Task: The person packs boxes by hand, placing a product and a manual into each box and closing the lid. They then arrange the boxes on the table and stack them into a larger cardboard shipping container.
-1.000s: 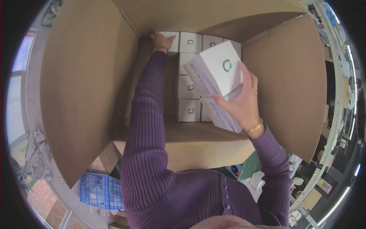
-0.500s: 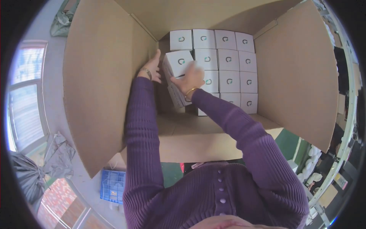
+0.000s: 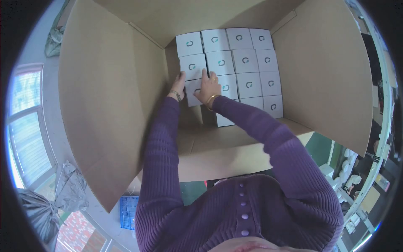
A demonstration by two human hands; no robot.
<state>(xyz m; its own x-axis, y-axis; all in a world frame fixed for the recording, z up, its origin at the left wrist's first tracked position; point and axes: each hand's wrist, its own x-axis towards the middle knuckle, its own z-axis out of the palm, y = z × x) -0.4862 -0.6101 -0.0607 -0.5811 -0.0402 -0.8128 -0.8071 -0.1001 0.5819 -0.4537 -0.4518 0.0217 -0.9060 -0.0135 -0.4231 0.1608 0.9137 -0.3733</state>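
White boxes with a dark and green ring mark stand in rows inside a large open cardboard carton (image 3: 100, 92). At the left column's lower end, a white box (image 3: 193, 99) lies between my hands. My left hand (image 3: 178, 86) rests along its left side, fingers pointing up toward the white box above it (image 3: 193, 66). My right hand (image 3: 209, 88) touches its right part, with fingers apart over the gap beside the second column. Below this box, a strip of the carton's inside shows.
Carton flaps spread at left, right (image 3: 323, 71) and front (image 3: 235, 157). A blue crate (image 3: 128, 212) is on the floor at lower left, near grey bags (image 3: 71, 189). A metal rack (image 3: 380, 155) stands at the right.
The two left-column boxes between my hands were tilted and now sit straighter in line. My left hand has moved down and closer to them. The camera view has shifted slightly.
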